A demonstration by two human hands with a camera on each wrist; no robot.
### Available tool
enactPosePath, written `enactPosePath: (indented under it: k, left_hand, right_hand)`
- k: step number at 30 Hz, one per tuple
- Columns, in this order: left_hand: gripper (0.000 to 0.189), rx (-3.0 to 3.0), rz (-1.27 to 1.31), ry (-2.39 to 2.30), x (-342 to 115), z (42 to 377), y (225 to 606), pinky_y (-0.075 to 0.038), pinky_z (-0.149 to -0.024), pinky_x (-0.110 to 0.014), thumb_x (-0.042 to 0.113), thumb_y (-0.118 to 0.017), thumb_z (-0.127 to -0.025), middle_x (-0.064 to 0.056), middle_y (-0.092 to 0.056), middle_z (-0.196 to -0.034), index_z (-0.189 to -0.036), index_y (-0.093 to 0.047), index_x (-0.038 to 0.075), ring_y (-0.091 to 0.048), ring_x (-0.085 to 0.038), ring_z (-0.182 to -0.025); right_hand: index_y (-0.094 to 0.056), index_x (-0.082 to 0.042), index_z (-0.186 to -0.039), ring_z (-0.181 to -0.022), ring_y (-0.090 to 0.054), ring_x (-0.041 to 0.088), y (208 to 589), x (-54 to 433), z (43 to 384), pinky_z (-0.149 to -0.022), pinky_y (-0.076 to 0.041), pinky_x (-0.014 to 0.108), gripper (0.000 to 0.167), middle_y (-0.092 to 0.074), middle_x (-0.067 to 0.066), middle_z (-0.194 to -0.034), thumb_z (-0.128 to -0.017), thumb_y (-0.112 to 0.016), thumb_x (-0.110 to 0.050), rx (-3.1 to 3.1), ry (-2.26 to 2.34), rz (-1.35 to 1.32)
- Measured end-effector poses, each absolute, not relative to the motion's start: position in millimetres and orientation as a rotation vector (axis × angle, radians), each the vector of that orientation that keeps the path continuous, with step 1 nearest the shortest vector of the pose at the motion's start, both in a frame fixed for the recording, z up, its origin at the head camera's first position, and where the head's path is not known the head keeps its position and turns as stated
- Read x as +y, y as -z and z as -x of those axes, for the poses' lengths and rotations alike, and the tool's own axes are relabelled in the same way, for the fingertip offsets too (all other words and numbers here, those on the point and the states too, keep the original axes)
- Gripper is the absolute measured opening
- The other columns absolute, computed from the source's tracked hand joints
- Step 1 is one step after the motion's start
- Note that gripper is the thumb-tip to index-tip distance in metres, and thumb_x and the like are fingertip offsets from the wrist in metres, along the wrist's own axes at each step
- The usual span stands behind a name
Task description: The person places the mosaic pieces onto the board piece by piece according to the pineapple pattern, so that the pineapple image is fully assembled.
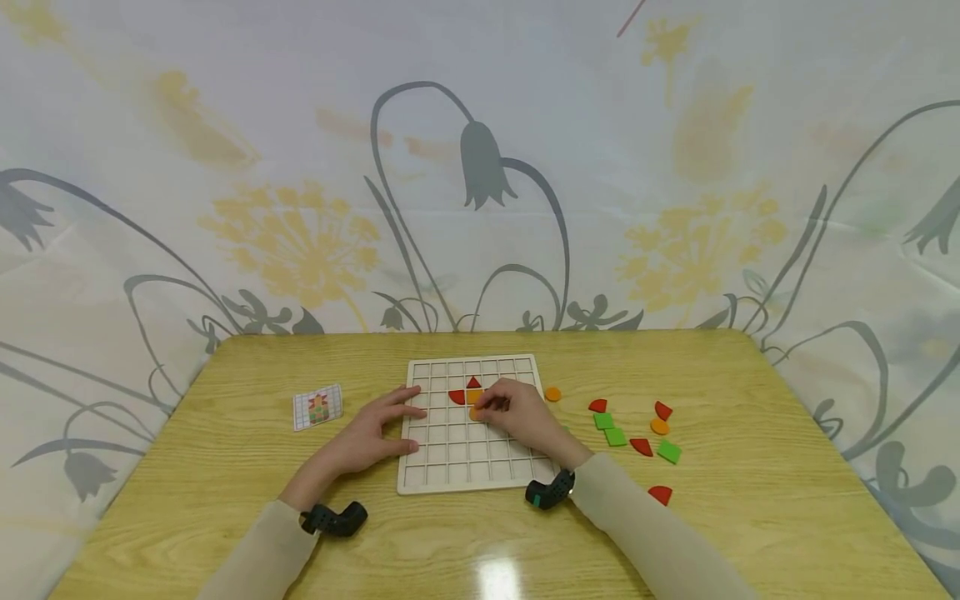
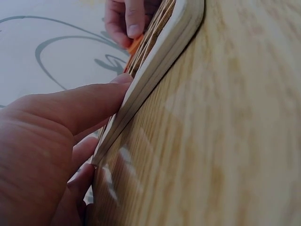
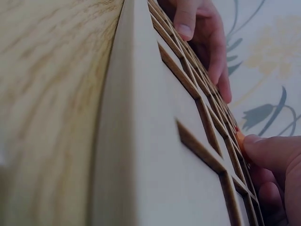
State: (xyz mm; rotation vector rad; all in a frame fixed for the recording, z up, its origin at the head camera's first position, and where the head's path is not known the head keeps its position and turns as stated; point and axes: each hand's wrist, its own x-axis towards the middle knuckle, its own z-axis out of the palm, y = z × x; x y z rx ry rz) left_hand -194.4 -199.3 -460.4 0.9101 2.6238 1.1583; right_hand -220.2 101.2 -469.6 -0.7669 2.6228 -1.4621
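A pale wooden grid board (image 1: 438,458) lies in the middle of the table. My left hand (image 1: 372,429) rests along its left edge, fingers spread onto the rim and outer cells. With thumb and fingertips my right hand (image 1: 521,413) pinches an orange disc (image 1: 476,413) over the board's upper middle; the disc's edge shows in the right wrist view too. Just above the disc sits an orange square (image 1: 472,397), partly behind the fingers. To its left is a red quarter-circle piece (image 1: 457,397), and a red triangle (image 1: 474,382) tops the square.
Left of the board lies a pattern card (image 1: 317,407) with a coloured grid picture. Scattered to the right are green squares (image 1: 615,437), red quarter-circle pieces (image 1: 660,495) and loose orange discs (image 1: 552,394). A flower-printed cloth (image 1: 480,267) hangs behind the table (image 1: 420,550).
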Motion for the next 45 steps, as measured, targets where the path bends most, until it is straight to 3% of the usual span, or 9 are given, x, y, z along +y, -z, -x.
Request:
enactPosePath:
  k: [11,20,32,37,45]
  left_hand:
    - [0.039,2.638,-0.956,-1.177,-198.1,195.0,462.2,-0.023,-0.11,-0.067,0.023,-0.075,-0.091,-0.018,-0.036,-0.156,-0.126,-0.067,0.008,-0.024,-0.045,-0.145]
    - [0.04,2.625,-0.953,-1.186,-198.6,195.0,460.0,-0.023,-0.11,-0.067,0.023,-0.074,-0.091,-0.018,-0.036,-0.156,-0.127,-0.067,0.007,-0.023,-0.044,-0.145]
    - [0.04,2.622,-0.933,-1.196,-197.8,193.1,459.9,-0.022,-0.11,-0.067,0.023,-0.075,-0.091,-0.018,-0.036,-0.156,-0.126,-0.067,0.006,-0.022,-0.044,-0.146]
    - [0.04,2.621,-0.933,-1.192,-197.3,192.8,458.9,-0.023,-0.111,-0.066,0.022,-0.075,-0.091,-0.018,-0.036,-0.156,-0.126,-0.067,0.006,-0.023,-0.044,-0.146]
    - [0.041,2.617,-0.93,-1.191,-198.2,193.6,460.0,-0.022,-0.111,-0.066,0.023,-0.074,-0.091,-0.017,-0.035,-0.157,-0.127,-0.067,0.006,-0.022,-0.044,-0.146]
  right_hand:
    - [-0.075,-0.013,-0.092,-0.077,-0.059,0.009,468.3,99.5,218.8,-0.068,-0.05,0.027,0.005,-0.064,-0.008,-0.089,-0.09,-0.076,-0.017,2.673,1.428,0.784]
    - [-0.075,-0.01,-0.101,-0.082,-0.063,0.016,460.8,115.7,226.3,-0.072,-0.052,0.031,0.009,-0.069,-0.001,-0.098,-0.093,-0.072,-0.011,2.537,1.585,0.665]
    - [-0.075,-0.007,-0.105,-0.083,-0.062,0.021,451.7,203.1,230.0,-0.064,-0.049,0.03,0.012,-0.07,0.006,-0.103,-0.094,-0.071,-0.012,2.705,1.476,0.453]
    - [-0.074,-0.006,-0.106,-0.089,-0.064,0.023,452.9,241.9,225.6,-0.071,-0.054,0.033,0.014,-0.07,0.008,-0.104,-0.095,-0.07,-0.014,2.785,1.37,0.391]
    - [-0.072,-0.005,-0.11,-0.094,-0.062,0.022,450.9,273.9,223.6,-0.083,-0.05,0.038,0.018,-0.069,0.008,-0.108,-0.097,-0.067,-0.016,2.753,1.238,0.408]
